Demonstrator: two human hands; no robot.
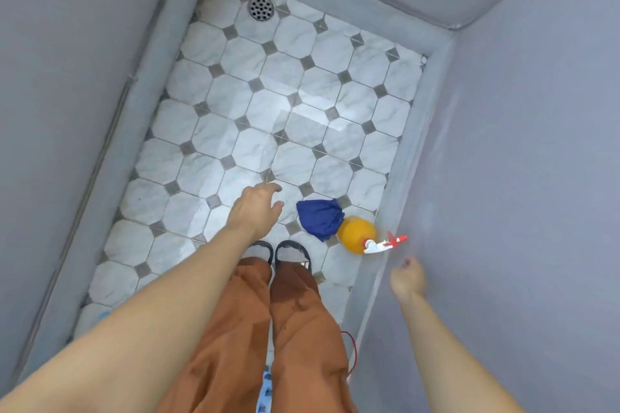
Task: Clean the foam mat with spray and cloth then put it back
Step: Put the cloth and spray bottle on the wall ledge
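An orange spray bottle [356,233] with a white and red trigger lies on its side on the tiled floor by the right wall. A crumpled blue cloth [319,217] lies against it on its left. My left hand [257,208] hangs over the floor just left of the cloth, fingers loosely curled, holding nothing. My right hand [407,278] is low by the right wall, below the bottle's nozzle, fingers loosely curled and holding nothing. No foam mat shows apart from a patterned blue edge [265,389] between my legs at the bottom.
Grey walls [536,144] close in a narrow strip of white and grey tiled floor [268,104]. A round metal drain [261,7] sits at the far left corner. My feet in dark sandals [291,251] stand at the middle. A thin red cord [352,352] hangs by my right leg.
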